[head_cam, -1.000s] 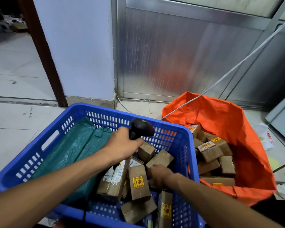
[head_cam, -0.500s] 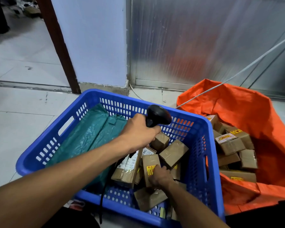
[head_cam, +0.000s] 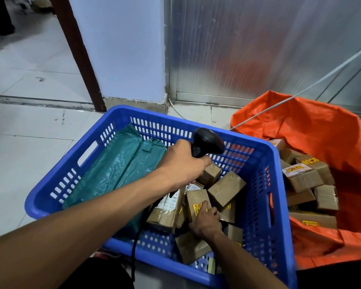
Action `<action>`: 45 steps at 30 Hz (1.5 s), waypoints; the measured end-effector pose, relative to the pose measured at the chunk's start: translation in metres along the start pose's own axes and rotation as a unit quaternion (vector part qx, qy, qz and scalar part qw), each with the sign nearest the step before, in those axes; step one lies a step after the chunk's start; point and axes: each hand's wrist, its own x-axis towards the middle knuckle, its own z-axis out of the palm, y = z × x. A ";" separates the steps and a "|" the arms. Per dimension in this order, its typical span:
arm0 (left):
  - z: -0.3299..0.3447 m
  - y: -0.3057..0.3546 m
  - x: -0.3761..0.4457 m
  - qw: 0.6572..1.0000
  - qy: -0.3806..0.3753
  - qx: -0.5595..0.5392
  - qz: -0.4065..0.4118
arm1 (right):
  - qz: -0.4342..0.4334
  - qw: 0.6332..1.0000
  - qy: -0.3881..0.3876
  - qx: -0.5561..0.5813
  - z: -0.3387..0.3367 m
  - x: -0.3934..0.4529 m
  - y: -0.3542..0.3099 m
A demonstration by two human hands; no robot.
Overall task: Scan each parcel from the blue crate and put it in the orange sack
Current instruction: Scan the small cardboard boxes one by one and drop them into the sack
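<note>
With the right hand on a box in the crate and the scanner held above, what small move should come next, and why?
Probably lift the brown box and turn its label toward the scanner. The right hand already grips it inside the blue crate, while the left hand holds the scanner just above.

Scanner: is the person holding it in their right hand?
No, the left hand grips the black scanner, while the right hand holds a brown parcel in the blue crate.

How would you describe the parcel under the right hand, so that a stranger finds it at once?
Start at the blue plastic crate left of the orange sack. Among the brown cardboard parcels on its right side, take the upright cardboard parcel gripped by the right hand. A yellow sticker faces up beside the fingers.
</note>
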 end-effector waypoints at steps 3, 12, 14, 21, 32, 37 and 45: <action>0.001 0.000 0.001 1.000 -0.001 0.001 0.003 | -0.006 1.000 -0.009 0.001 -0.010 0.002 0.001; 0.001 0.004 -0.002 1.000 -0.002 0.004 0.003 | -0.021 0.987 -0.079 0.137 -0.072 0.002 0.007; 0.001 0.006 -0.002 1.000 0.001 0.007 0.003 | -0.027 0.977 -0.108 0.184 -0.093 -0.004 0.008; -0.001 0.012 -0.004 1.000 0.005 0.011 0.005 | -0.010 0.967 -0.046 0.249 -0.160 -0.013 0.027; 0.001 0.017 -0.004 1.000 0.003 0.012 0.014 | -0.025 0.925 -0.004 0.379 -0.239 -0.068 0.032; 0.001 0.020 -0.008 0.999 0.011 0.012 0.028 | -0.036 0.895 -0.032 0.443 -0.254 -0.084 0.038; 0.001 0.021 -0.010 0.999 0.011 0.009 0.030 | -0.027 0.849 -0.059 0.524 -0.255 -0.089 0.063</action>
